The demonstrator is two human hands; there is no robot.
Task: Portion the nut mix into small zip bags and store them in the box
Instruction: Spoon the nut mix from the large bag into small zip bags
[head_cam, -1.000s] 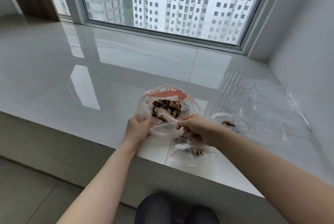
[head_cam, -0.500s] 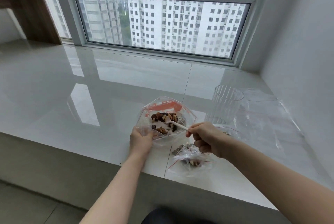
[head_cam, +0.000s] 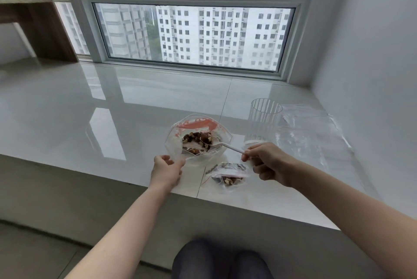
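Scooping step: left hand (head_cam: 165,169) pinches the big bag (head_cam: 173,143) open at centre frame, right hand (head_cam: 268,163) grips the spoon (head_cam: 228,146) in the nut mix (head_cam: 198,141); next, I judge, carry a spoonful to a small zip bag (head_cam: 228,177)

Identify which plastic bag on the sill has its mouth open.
The big bag with the red strip, holding the nut mix; the spoon reaches into it. The small bag nearer the edge looks zipped.

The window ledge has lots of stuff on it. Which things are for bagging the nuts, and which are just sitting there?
For the job:
- big clear bag of brown nut mix
- white plastic spoon, held by right hand
- left hand gripping the big bag
- small clear zip bag with nuts
- pile of empty clear zip bags

Just sitting there:
- tall ribbed clear cup
- brown wooden shelf
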